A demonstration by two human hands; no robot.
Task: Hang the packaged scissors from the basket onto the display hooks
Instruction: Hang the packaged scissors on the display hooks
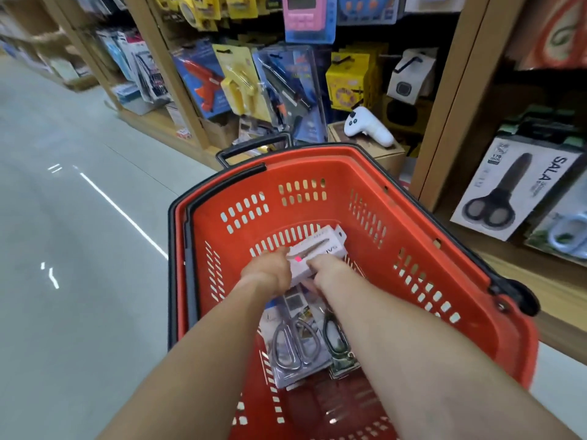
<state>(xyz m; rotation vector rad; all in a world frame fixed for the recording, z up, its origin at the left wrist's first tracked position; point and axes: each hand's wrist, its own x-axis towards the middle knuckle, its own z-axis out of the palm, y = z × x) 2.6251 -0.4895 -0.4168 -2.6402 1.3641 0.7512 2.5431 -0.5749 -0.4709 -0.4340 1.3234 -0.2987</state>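
Inside the red basket (413, 249), my left hand (268, 269) and right hand (328, 268) both clamp the white scissors pack (317, 249), above the loose packs on its floor. I should lift it level, hang-hole end leading.

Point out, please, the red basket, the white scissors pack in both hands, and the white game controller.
red basket (422, 217): head view, right inner wall.
white scissors pack (317, 247): head view, top face.
white game controller (368, 126): head view, body.
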